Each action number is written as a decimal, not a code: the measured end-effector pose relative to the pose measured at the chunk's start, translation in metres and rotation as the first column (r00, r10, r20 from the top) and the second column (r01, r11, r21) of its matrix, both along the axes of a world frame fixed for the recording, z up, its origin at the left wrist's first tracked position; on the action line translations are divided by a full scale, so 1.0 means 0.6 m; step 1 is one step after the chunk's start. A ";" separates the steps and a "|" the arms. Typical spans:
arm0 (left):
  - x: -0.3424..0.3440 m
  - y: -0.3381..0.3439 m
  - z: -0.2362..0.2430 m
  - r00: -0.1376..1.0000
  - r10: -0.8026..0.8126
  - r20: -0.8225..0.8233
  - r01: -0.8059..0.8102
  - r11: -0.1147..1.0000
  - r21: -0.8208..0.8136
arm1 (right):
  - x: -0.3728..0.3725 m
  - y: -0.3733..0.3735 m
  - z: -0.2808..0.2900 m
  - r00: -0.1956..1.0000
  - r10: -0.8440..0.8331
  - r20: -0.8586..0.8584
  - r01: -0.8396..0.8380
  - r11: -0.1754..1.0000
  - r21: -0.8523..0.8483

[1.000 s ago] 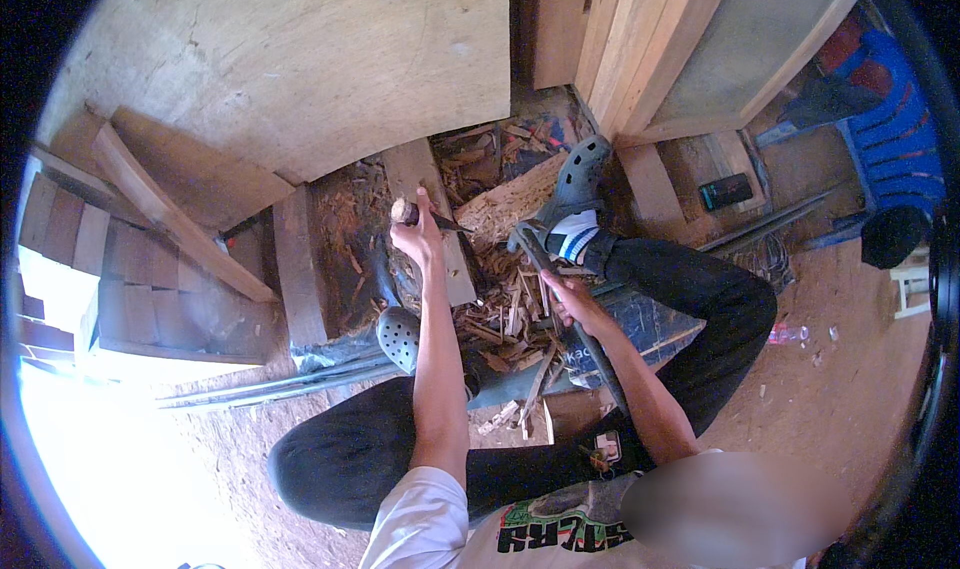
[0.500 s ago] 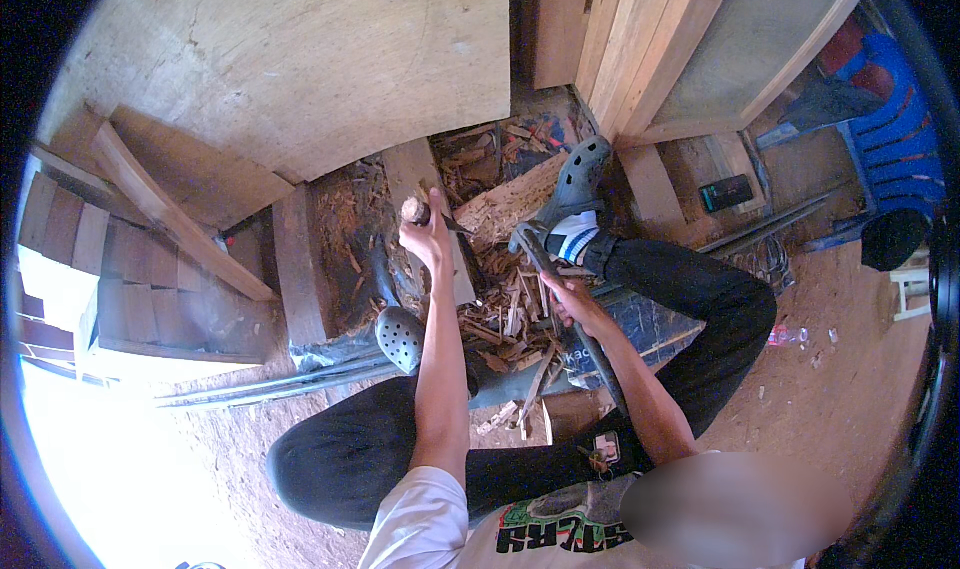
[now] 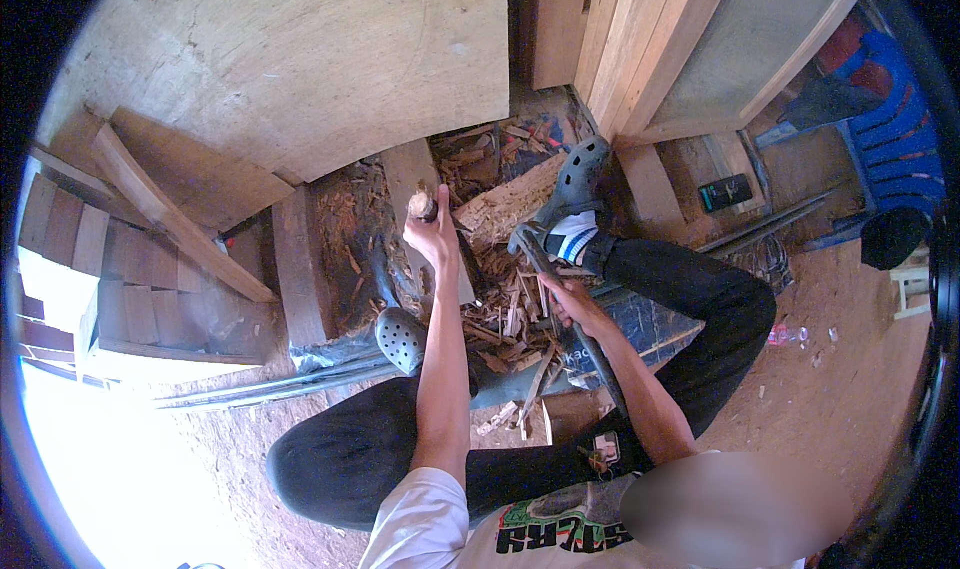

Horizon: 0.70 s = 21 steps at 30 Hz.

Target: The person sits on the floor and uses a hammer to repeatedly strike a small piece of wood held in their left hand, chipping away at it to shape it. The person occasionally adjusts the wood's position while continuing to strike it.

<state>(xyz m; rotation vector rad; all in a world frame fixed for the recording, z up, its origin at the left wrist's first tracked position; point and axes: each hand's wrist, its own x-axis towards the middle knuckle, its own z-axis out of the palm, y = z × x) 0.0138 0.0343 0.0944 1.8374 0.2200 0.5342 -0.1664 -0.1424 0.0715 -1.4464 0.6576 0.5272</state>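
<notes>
Now my left hand (image 3: 432, 234) grips the wooden stick (image 3: 421, 205) upright, my right hand (image 3: 562, 299) holds the long blade (image 3: 530, 252); a slipped cut could hit my fingers.

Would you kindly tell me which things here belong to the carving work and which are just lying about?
In use:
left hand gripping a wooden stick
right hand holding a long blade
wood shavings

Lying about:
blue plastic chair
small black box
curved plank
</notes>
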 end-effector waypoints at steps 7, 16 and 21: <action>-0.003 -0.002 0.003 0.999 0.019 0.041 -0.019 1.000 0.004 | 0.001 0.001 -0.002 1.000 0.011 0.016 -0.011 1.000 -0.021; -0.004 0.000 0.004 0.999 0.023 -0.049 -0.018 0.995 0.093 | 0.001 0.004 0.005 1.000 0.018 0.006 -0.018 1.000 0.005; 0.002 0.009 0.013 0.999 0.044 -0.010 -0.040 0.970 0.241 | 0.010 0.014 0.034 1.000 -0.027 0.012 0.028 0.997 -0.075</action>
